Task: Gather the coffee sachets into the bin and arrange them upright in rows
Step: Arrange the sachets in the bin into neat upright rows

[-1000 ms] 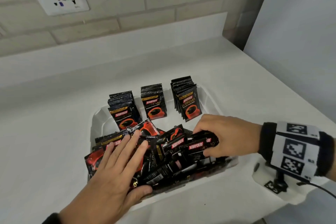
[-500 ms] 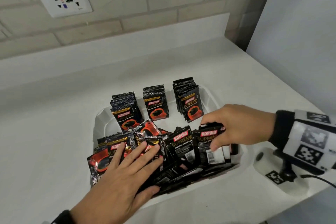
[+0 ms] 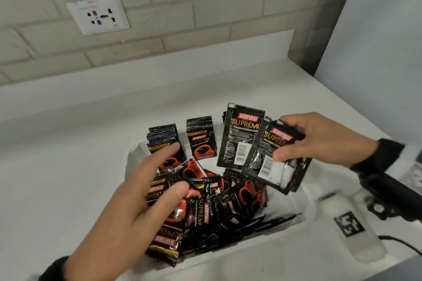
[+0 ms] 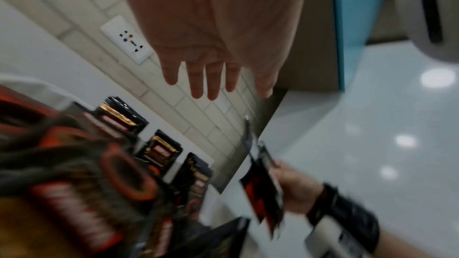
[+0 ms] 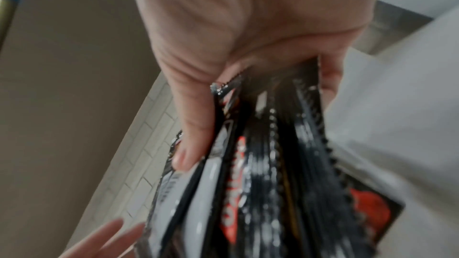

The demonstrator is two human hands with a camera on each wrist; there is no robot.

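The right hand (image 3: 319, 141) is pinching a fanned bunch of glossy black-and-red coffee sachets (image 3: 271, 150) between thumb and curled fingers, holding it above the white plastic bin (image 3: 294, 210). The left hand (image 3: 127, 207) is hovering with fingers straight and spread, holding nothing, over the loose heap of sachets (image 3: 219, 207) lying in the bin's near half. Upright sachet rows (image 3: 201, 141) are standing at its far side.
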